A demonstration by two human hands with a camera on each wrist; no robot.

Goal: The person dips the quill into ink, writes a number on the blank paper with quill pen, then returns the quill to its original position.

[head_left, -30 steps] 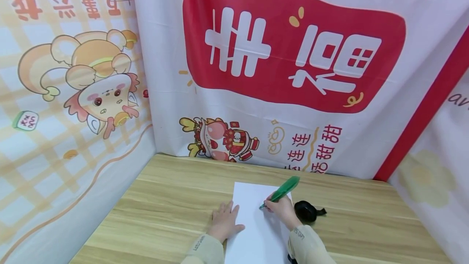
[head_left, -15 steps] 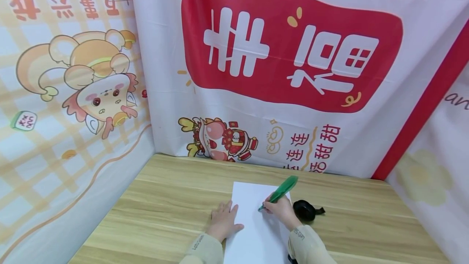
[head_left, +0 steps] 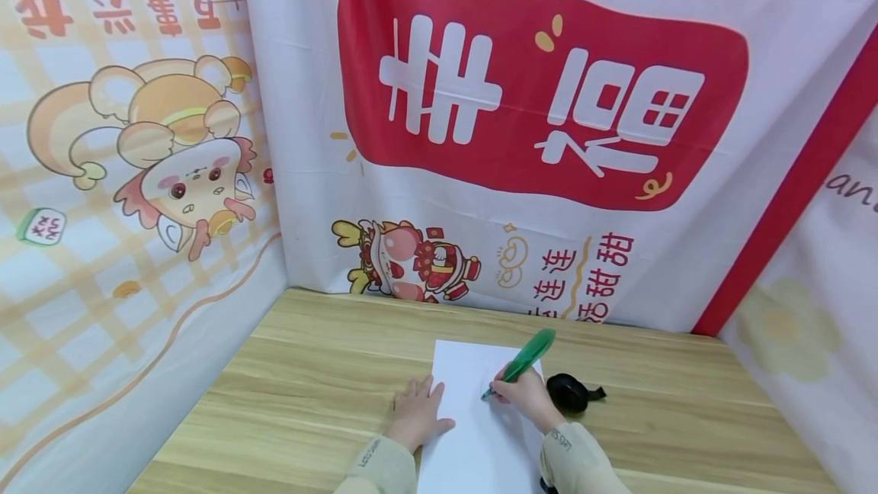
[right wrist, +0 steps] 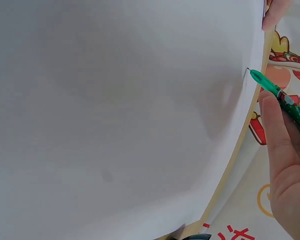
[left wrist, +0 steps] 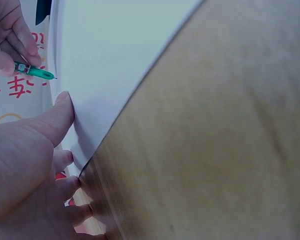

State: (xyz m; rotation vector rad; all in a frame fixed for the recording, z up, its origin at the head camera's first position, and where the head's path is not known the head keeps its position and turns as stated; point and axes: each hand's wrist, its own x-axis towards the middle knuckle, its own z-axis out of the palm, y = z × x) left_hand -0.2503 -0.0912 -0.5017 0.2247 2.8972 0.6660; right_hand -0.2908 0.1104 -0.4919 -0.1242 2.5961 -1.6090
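My right hand (head_left: pixel 527 396) pinches a green pen (head_left: pixel 527 357) with a broad, feather-like top, leaning to the upper right. Its tip is at the white paper (head_left: pixel 473 448), and a thin dark line trails from it in the right wrist view, where the pen's barrel (right wrist: pixel 274 89) is seen close up. Flat on the left edge of the sheet lies my left hand (head_left: pixel 414 414), fingers spread, thumb over the paper. In the left wrist view the left thumb (left wrist: pixel 57 120) and fingertips meet the sheet's edge and the table.
A black rounded object (head_left: pixel 568 393) with a short strap lies just right of the paper. The wood-grain table (head_left: pixel 309 387) extends around the sheet. Printed cloths hang behind (head_left: pixel 439 181) and at the left (head_left: pixel 226 280), meeting the table's edges.
The pen tip has moved slightly down and left across the paper, and a faint line now shows beside it. The left hand stays in place on the sheet; the view shifts slightly.
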